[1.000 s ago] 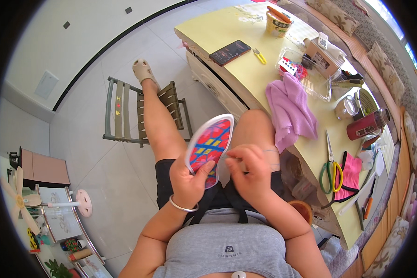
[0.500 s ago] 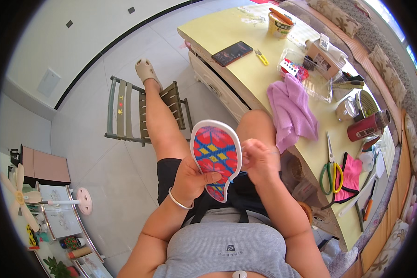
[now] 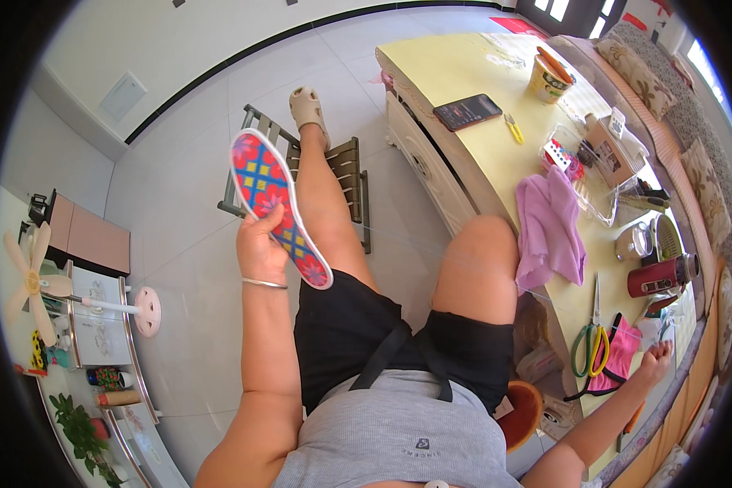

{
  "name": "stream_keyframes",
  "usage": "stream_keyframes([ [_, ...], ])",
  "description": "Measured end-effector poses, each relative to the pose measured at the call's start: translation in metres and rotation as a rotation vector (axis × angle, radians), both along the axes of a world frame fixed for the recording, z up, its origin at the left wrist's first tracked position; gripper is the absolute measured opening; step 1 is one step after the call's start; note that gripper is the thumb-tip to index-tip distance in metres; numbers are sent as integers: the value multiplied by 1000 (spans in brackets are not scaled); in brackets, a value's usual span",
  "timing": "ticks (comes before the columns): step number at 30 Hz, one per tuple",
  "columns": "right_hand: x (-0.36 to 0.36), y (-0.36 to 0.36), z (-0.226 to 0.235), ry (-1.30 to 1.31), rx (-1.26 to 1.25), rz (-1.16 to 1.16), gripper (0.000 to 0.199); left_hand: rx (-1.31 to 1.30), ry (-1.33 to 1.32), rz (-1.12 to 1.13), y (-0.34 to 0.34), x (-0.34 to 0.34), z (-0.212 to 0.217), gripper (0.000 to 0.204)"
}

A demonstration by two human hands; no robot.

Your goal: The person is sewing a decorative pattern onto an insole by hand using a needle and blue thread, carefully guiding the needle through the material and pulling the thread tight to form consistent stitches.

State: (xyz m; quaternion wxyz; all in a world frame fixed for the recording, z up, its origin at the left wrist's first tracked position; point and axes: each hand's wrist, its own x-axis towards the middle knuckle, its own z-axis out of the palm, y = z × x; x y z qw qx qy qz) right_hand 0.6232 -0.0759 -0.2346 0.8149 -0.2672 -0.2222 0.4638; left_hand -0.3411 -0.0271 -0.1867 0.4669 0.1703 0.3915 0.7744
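Note:
My left hand (image 3: 262,246) grips a patterned insole (image 3: 266,183) with a white edge and a red, blue and yellow stitched face. It is held up over the stool, the thumb on its face. Far to the right, my right hand (image 3: 655,363) is closed in a pinch above the table's edge. A thin pale thread (image 3: 419,244) runs from the insole across my knees toward that hand. Whether a needle is in the fingers cannot be made out. Beside the right hand lie a pink cloth piece (image 3: 624,346) with black edging and scissors (image 3: 591,346) with green and yellow handles.
The yellow-topped table (image 3: 464,73) holds a phone (image 3: 467,112), yellow snips (image 3: 513,128), a purple towel (image 3: 550,228), a tub (image 3: 550,80), a tissue box (image 3: 615,146) and a dark red flask (image 3: 663,276). A folding stool (image 3: 346,183) supports my leg. A fan (image 3: 34,281) stands left.
My right hand has swung far out to the right, drawing the thread long. My left hand has moved left and up with the insole. The view has shifted too.

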Motion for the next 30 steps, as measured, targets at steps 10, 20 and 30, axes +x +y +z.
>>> stream_keyframes([
  [10, -415, 70, 64, -542, -184, -150, 15, 17, 204, -285, -30, 138, 40, 35],
  [20, -626, 34, 59, -687, -246, 632, 9, -51, 216, -370, -41, 155, 46, 32],
  [30, -640, 39, 58, -750, -198, 685, 9, -85, 214, -413, -38, 153, 33, 32],
])
